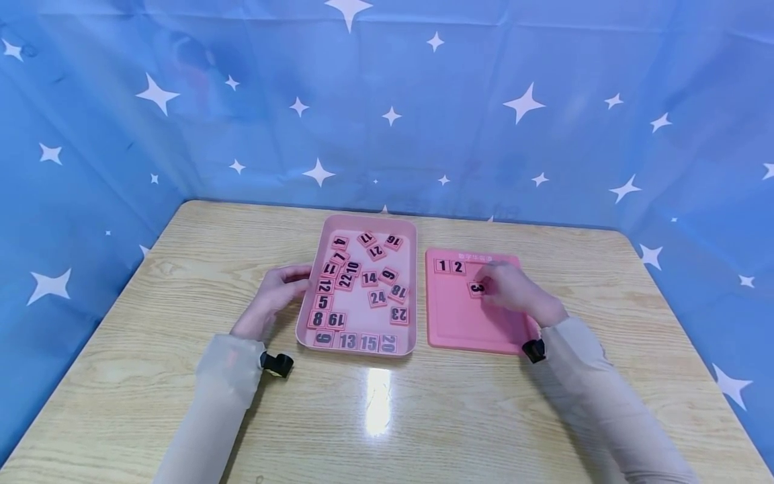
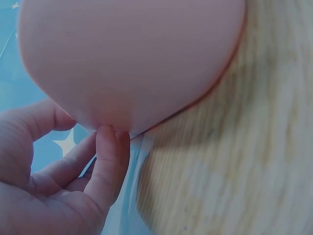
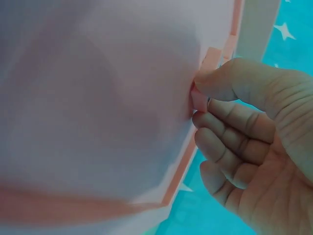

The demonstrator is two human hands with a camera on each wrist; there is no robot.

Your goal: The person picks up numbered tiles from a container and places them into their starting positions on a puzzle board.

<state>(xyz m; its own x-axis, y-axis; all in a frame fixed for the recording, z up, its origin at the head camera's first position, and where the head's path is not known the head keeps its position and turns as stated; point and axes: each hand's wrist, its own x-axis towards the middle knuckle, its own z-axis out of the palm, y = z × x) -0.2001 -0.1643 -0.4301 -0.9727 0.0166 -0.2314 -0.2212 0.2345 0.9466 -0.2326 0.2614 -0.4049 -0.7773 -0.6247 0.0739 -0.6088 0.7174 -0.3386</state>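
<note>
A shallow pink tray (image 1: 399, 269) of loose number tiles lies in the middle of the head view. My left hand (image 1: 277, 294) is at its left side, with the fingertips against the outer wall (image 2: 132, 58) in the left wrist view. To the right lies a square pink board (image 1: 459, 329), where tile 1 (image 1: 443, 266) and tile 2 (image 1: 458, 267) stand side by side at the top left. Over this board my right hand (image 1: 510, 289) pinches the number 3 tile (image 1: 476, 290), turned sideways. The right wrist view shows the pinched tile (image 3: 199, 100) between thumb and fingers.
Inside the tray, several tiles such as 14 (image 1: 369, 278), 24 (image 1: 377, 298) and 13 (image 1: 347, 341) lie at mixed angles. Both tray and board lie on a light wooden table (image 1: 302, 430). A blue star-patterned cloth (image 1: 363, 148) hangs behind and beside it.
</note>
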